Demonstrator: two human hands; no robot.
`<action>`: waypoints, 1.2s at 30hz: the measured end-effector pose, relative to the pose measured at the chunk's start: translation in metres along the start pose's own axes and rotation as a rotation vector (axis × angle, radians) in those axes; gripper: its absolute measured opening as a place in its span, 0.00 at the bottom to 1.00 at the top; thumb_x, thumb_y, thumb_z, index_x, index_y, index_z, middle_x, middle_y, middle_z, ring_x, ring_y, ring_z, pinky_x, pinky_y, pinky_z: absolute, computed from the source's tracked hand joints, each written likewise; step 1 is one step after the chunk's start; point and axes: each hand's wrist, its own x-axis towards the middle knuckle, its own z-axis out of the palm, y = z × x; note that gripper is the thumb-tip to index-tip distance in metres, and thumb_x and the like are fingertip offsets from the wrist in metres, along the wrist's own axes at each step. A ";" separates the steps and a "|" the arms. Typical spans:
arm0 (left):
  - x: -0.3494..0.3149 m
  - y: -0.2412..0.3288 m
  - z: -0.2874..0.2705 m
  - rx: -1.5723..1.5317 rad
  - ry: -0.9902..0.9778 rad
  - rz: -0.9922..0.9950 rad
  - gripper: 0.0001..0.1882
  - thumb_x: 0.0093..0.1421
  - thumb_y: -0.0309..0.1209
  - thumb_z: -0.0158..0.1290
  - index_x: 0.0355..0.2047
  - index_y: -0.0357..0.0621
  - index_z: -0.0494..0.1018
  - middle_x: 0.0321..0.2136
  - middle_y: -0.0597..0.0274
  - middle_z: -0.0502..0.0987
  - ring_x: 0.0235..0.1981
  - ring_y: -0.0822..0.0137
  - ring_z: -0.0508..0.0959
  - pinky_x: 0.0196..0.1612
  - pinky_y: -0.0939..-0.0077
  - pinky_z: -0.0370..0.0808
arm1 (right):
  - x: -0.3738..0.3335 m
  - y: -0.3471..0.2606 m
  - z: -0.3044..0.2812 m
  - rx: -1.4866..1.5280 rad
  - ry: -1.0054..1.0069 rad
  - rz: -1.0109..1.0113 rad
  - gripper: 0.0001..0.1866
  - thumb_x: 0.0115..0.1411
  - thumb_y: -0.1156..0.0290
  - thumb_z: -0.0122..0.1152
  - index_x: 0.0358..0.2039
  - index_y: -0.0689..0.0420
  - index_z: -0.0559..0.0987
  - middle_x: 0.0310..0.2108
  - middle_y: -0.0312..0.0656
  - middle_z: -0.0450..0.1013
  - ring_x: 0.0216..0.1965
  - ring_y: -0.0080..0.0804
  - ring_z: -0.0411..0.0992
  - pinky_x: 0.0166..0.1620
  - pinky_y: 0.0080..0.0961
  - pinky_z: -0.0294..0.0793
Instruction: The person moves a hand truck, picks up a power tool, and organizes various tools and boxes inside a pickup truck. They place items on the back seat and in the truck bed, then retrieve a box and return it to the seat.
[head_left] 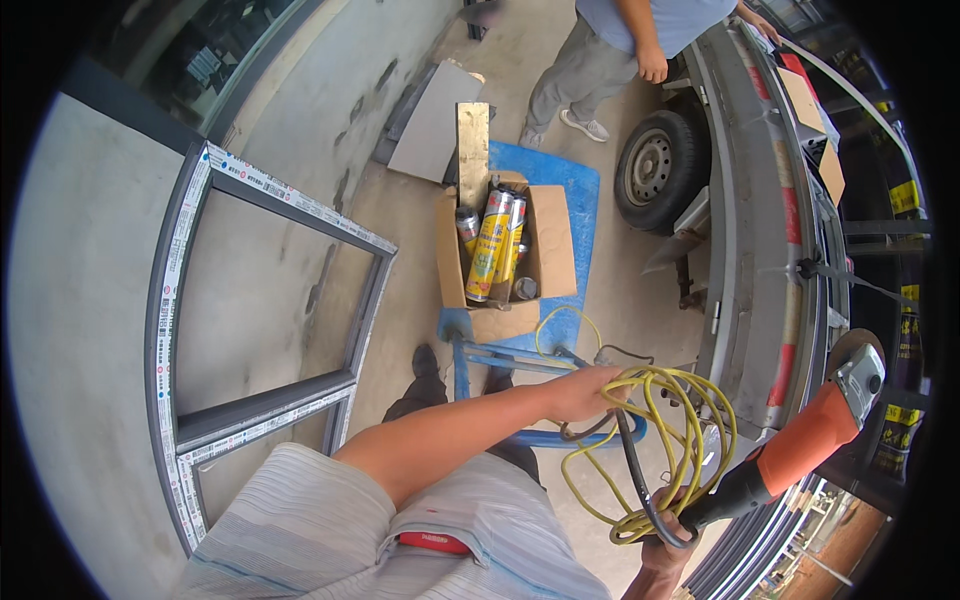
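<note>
My left hand [585, 393] reaches across in front of me, closed around one side of a loosely coiled yellow cable [690, 440]. A thicker black cord [632, 455] hangs down through the loops. My right hand [668, 545], at the lower right, is closed at the rear end of an angle grinder [805, 437], with the coil's lower end bunched against it. The grinder has an orange and black body, a metal head and a round disc, and points up to the right. Some of my fingers are hidden behind the cable.
Ahead stands a blue flatbed trolley [570, 190] carrying an open cardboard box [555, 240] with several spray-type cans [488, 245]. A window frame [165, 330] leans on the left wall. A truck [750, 220] flanks the right side; another person [600, 60] stands beside it.
</note>
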 end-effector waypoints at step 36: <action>-0.190 0.148 -0.066 -0.537 0.324 0.346 0.44 0.68 0.58 0.57 0.75 0.45 0.59 0.63 0.34 0.73 0.64 0.39 0.75 0.66 0.47 0.77 | 0.023 -0.024 0.222 0.127 -1.504 0.163 0.26 0.49 0.63 0.70 0.47 0.59 0.77 0.40 0.40 0.76 0.43 0.30 0.75 0.49 0.29 0.75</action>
